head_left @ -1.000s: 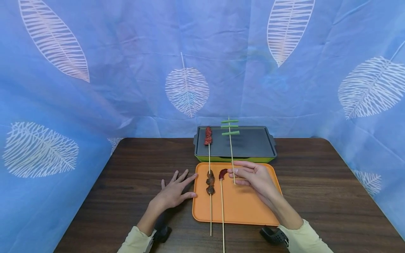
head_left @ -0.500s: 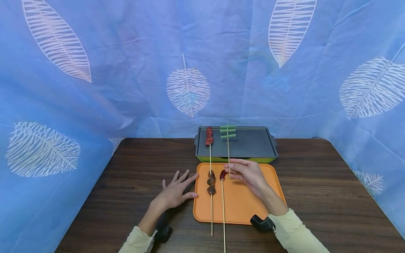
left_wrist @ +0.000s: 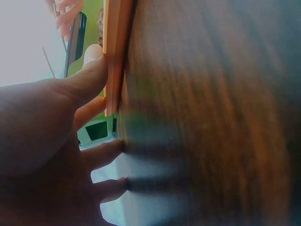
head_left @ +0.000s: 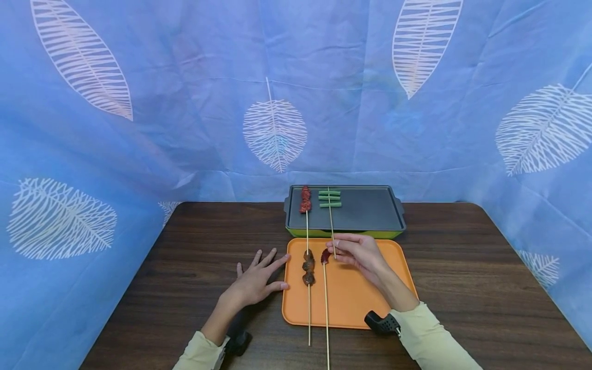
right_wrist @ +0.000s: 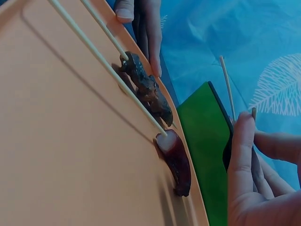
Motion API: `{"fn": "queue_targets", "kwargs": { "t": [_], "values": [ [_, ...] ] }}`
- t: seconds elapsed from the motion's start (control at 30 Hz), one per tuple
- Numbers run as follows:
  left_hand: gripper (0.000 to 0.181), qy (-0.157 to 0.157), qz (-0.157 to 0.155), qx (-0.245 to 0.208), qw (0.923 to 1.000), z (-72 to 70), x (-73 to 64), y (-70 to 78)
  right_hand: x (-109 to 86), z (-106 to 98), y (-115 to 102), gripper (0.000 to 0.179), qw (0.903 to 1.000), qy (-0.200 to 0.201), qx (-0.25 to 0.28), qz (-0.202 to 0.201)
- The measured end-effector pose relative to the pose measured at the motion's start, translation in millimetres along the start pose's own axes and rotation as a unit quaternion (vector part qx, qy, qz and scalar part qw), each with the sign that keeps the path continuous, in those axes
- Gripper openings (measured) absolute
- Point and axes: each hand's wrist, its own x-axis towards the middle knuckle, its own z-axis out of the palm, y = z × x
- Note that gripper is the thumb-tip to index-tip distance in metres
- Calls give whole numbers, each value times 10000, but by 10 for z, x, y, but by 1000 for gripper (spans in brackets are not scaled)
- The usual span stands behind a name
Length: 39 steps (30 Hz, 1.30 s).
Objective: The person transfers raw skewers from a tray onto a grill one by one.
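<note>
My right hand [head_left: 363,257] pinches the lower end of a skewer with green vegetable sticks [head_left: 330,204] between thumb and fingers. Its green pieces lie over the left half of a dark griddle plate [head_left: 370,208]. With fingers spread, my left hand [head_left: 252,285] rests on the table, thumb and forefinger touching the left edge of an orange tray [head_left: 361,303]. On that tray lie a skewer of brown meat chunks [head_left: 308,267] and one with a curved dark red piece [right_wrist: 178,165]. Left of the green skewer, a red meat skewer [head_left: 306,199] lies on the griddle.
The griddle has a green base [right_wrist: 202,127] and stands just behind the tray. Stick ends from the tray's skewers reach past its front edge over the wooden table [head_left: 176,288]. A blue leaf-patterned cloth [head_left: 208,128] hangs behind the table.
The green vegetable skewer has come down and slightly left, from raised above the griddle to lying over its plate. My right hand moved left with it. The left hand stayed still.
</note>
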Motion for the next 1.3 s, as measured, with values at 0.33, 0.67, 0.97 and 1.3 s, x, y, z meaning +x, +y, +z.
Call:
{"fn": "queue_targets", "kwargs": {
  "t": [0.33,0.67,0.97,1.3],
  "values": [
    [71,1,50,-41,10000,-12,-26,27,-27,-11,0,49,10000,3,55,23],
    [72,-24,18,-44,10000,10,-5,-2,-383,-148,3,53,9993,107,-213,-293],
    [71,21,-1,21,10000,-18,-23,22,-884,-273,1,54,9958,142,-769,-485],
    [71,26,9,17,10000,3,-14,-1,-1168,-325,179,54,9924,-439,-1016,-545]
  ]
}}
